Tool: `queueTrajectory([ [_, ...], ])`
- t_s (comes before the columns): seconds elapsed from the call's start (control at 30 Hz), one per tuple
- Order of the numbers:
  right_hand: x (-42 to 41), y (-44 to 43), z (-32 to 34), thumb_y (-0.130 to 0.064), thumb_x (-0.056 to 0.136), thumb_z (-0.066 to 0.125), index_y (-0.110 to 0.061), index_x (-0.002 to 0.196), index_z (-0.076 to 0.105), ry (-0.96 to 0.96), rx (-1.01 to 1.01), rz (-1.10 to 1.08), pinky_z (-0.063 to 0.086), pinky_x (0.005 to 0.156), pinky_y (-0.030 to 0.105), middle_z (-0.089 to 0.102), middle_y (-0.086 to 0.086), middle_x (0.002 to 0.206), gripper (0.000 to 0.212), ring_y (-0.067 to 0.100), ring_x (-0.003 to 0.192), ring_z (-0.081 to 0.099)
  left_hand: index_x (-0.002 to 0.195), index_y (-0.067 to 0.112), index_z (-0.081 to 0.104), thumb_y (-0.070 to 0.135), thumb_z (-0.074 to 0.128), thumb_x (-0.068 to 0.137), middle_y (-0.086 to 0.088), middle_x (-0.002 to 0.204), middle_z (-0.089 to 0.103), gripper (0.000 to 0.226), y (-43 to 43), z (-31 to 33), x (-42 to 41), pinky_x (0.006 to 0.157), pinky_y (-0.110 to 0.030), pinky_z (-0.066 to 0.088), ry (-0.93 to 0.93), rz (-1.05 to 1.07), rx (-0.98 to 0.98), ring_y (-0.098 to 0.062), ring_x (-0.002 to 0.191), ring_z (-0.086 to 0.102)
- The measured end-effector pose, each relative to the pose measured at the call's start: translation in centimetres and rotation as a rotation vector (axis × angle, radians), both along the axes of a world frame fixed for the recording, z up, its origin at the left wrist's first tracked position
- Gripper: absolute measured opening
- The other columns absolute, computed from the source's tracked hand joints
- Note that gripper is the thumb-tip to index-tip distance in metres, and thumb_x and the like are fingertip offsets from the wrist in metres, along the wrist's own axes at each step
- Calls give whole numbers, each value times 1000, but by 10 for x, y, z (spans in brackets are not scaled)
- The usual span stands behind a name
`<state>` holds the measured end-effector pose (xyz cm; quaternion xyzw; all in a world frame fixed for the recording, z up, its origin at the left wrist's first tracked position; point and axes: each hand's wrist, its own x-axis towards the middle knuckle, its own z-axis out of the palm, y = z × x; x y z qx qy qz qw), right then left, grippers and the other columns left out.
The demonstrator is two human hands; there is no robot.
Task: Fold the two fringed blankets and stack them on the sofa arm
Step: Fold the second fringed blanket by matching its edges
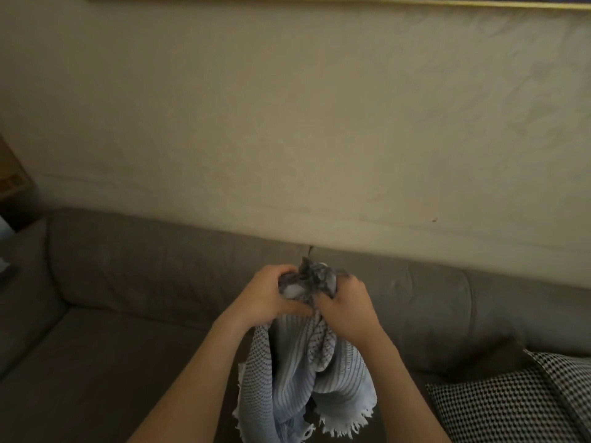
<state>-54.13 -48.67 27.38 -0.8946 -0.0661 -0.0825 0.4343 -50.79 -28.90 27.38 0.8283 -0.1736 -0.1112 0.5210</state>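
A pale blue and white fringed blanket (297,375) with dark stripes and dots hangs bunched in front of me over the sofa seat. My left hand (271,297) and my right hand (345,310) sit close together, both gripping its gathered top edge. The fringe dangles at the bottom of the view. A black-and-white checked textile (518,401) lies on the sofa seat at the lower right; I cannot tell whether it is the second blanket. The sofa arm (22,289) runs along the left side.
The grey-brown sofa (134,321) has a back cushion along a beige wall. A wooden piece of furniture (12,177) stands past the arm at the far left. A gold picture frame edge (351,0) crosses the top.
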Motion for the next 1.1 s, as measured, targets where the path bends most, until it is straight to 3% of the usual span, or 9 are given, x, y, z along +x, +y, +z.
queueTrajectory([
  [0.1, 1, 2, 18, -13, 96, 65, -19, 54, 29, -34, 45, -25, 20, 44, 26, 35, -3, 44, 55, 14, 40, 26, 83, 31, 75, 21, 89, 83, 15, 81, 78, 18, 5, -11, -1, 70, -23, 55, -52, 23, 158, 2, 80, 73],
  [0.37, 11, 7, 55, -6, 91, 58, -20, 57, 26, -170, 359, -426, 22, 39, 21, 30, -10, 44, 49, 8, 36, 26, 65, 30, 64, 47, 84, 85, 10, 59, 65, 33, 12, -41, 0, 51, -31, 42, -250, 292, 114, -9, 53, 60],
  [0.57, 26, -14, 71, -6, 96, 52, -23, 68, 26, -237, 737, -620, 23, 52, 30, 30, -2, 58, 42, 13, 54, 24, 51, 22, 44, 50, 87, 83, 3, 48, 43, 60, 18, -35, 12, 52, -31, 29, -75, 231, 21, -12, 46, 41],
  [0.63, 30, -17, 67, -9, 96, 55, -21, 70, 35, -218, 706, -696, 33, 54, 32, 39, -2, 60, 35, 13, 52, 31, 49, 29, 41, 31, 84, 89, 9, 48, 40, 58, 11, -21, 14, 52, -27, 29, -92, 211, -31, -7, 47, 39],
  [0.7, 29, -21, 61, -10, 93, 63, -21, 108, 60, -89, 428, -706, 53, 65, 41, 64, 6, 88, 19, 19, 66, 56, 50, 26, 46, 18, 78, 93, 9, 49, 44, 54, 4, -8, 17, 51, -25, 30, -177, 286, -105, -6, 48, 41],
  [0.73, 29, -23, 56, -7, 91, 65, -23, 143, 49, -9, 232, -673, 56, 74, 42, 66, 13, 118, 56, 25, 83, 64, 51, 22, 47, 15, 75, 94, 8, 49, 45, 52, 2, -3, 19, 50, -26, 30, -236, 320, -110, -6, 48, 40],
  [0.8, 24, -22, 48, 4, 89, 62, -31, 165, 21, -13, 56, -493, 54, 89, 38, 44, 11, 158, 94, 30, 120, 61, 52, 14, 49, 16, 74, 94, 5, 49, 46, 49, 0, 8, 25, 50, -28, 30, -323, 323, -45, -6, 48, 40],
  [1.0, 17, -7, 24, 7, 96, 59, -39, 159, 38, -28, 222, 98, 51, 92, 14, 66, -7, 131, 81, -6, 110, 65, 66, 10, 64, 32, 78, 94, 2, 55, 53, 39, -16, 33, 22, 53, -31, 32, -239, 1, 100, -8, 53, 44],
  [1.1, 17, -7, 19, -13, 104, 63, -30, 144, 54, 78, 177, 212, 52, 88, 15, 68, -16, 123, 45, -7, 110, 64, 71, 27, 74, 32, 82, 92, 9, 57, 61, 23, -16, 43, 19, 52, -26, 34, -214, 9, 58, -7, 52, 47],
])
